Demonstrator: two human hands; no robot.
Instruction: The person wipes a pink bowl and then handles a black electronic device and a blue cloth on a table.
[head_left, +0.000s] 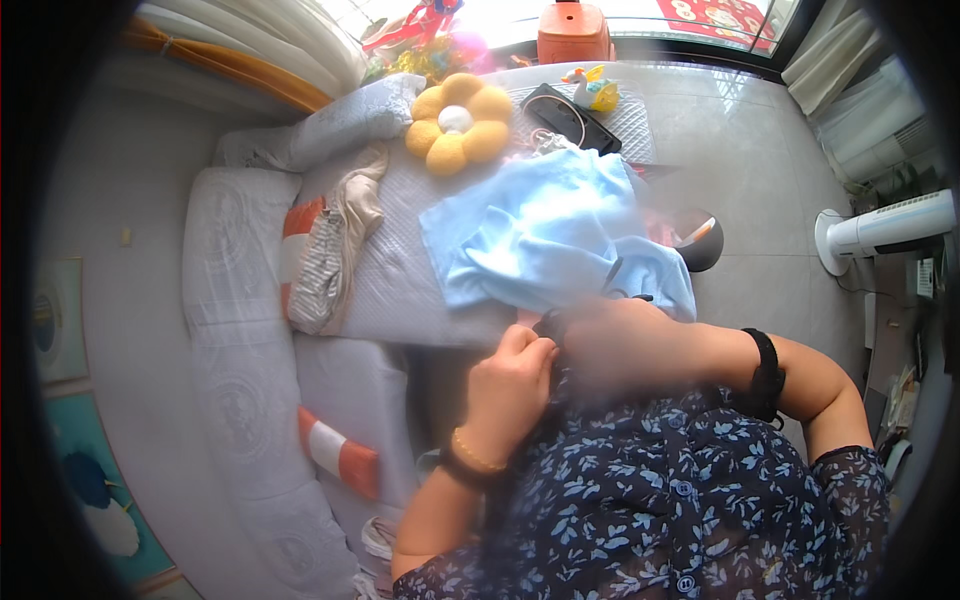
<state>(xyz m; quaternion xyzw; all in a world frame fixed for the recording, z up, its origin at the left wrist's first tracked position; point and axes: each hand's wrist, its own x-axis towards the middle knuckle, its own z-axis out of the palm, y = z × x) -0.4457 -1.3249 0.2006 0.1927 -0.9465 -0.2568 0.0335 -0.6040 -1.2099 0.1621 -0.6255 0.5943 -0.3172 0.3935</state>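
Observation:
My left hand (511, 379) is raised in front of my chest, its fingers curled and pinched at a small dark item (551, 324) that I cannot identify. Close beside it is my right hand (626, 337), heavily blurred, so its fingers and anything in them cannot be made out. A thin black piece, perhaps cord or a strap (615, 276), shows just beyond the right hand. Past both hands, a rumpled light blue cloth (532, 217) lies spread over the seat of a sofa with a quilted grey cover (397, 262).
On the sofa are a yellow flower cushion (486, 109), a black case-like object (559, 120), a toy swan (592, 90) and crumpled clothing (322, 262). A dark round bin (703, 247) stands beside it. At right is a white tower fan (885, 225); an orange stool (574, 34) is at the window.

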